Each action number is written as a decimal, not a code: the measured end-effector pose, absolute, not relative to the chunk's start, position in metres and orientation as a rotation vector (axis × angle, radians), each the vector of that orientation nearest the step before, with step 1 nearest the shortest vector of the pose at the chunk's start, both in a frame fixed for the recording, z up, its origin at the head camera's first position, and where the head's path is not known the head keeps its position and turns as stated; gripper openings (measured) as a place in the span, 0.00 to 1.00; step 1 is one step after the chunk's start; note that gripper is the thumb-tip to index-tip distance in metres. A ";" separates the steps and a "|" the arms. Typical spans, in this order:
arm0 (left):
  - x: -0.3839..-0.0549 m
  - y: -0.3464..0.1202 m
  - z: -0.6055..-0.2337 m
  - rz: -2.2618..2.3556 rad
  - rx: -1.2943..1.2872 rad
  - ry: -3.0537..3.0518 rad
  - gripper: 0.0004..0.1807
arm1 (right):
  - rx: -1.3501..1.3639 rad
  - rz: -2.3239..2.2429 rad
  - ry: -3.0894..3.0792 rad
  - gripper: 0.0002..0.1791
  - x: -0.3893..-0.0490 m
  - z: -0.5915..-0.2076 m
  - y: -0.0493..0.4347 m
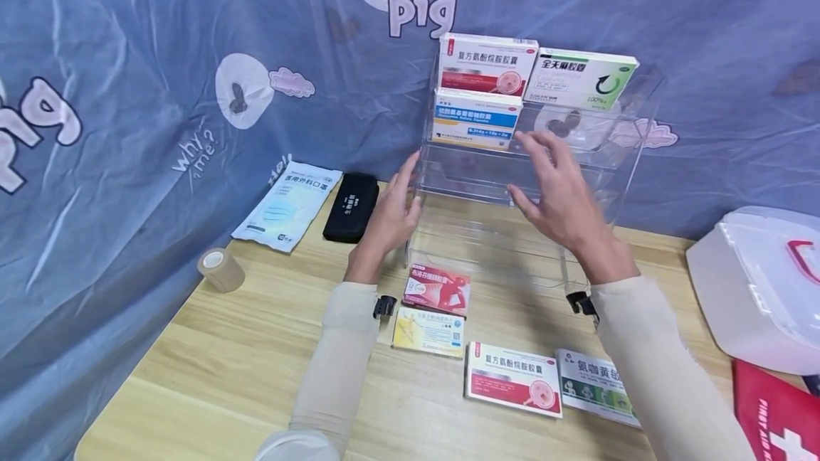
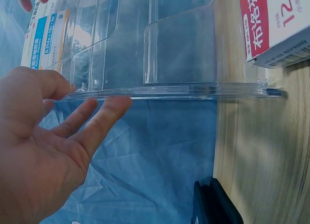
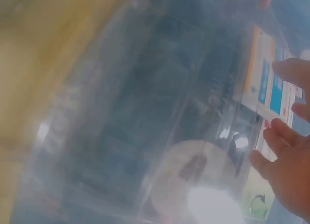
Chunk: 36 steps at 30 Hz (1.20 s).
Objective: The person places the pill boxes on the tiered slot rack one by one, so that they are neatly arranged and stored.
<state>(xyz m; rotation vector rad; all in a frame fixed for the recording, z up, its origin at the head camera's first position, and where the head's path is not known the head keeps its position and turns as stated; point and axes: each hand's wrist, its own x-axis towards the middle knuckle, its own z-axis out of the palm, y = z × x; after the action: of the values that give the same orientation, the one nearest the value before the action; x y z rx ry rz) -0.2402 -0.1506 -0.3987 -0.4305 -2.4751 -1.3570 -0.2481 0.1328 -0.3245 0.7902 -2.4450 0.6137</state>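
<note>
A clear tiered display rack (image 1: 468,187) stands against the cloth backdrop. My left hand (image 1: 389,215) touches its left side edge, the fingers mostly extended along the clear panel (image 2: 179,92). My right hand (image 1: 564,194) is raised in front of the rack with spread fingers, fingertips close to the lower right corner of a blue, white and orange capsule box (image 1: 475,121). That box stands on the second tier. Above it, the top tier bears a red and white capsule box (image 1: 487,66) and a green and white capsule box (image 1: 579,80).
Before the rack lie a red box (image 1: 437,289), a yellow-white box (image 1: 429,333), another red-white box (image 1: 514,380) and a green-white box (image 1: 596,384). Left are a mask packet (image 1: 288,206), black case (image 1: 351,207) and tan roll (image 1: 221,270); right, a white bin (image 1: 756,290) and red first-aid pouch (image 1: 775,411).
</note>
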 end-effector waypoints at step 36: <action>-0.240 -0.152 -0.398 -1.360 -0.425 -2.485 0.44 | 1.369 0.496 -3.018 0.34 -0.145 -0.420 0.085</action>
<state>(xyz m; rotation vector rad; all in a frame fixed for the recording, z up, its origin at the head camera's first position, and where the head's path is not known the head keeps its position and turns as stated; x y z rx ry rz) -0.2401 -0.1524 -0.3977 -0.4251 -2.4850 -1.3605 -0.1452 0.0853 -0.4195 1.3694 -3.0179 0.4961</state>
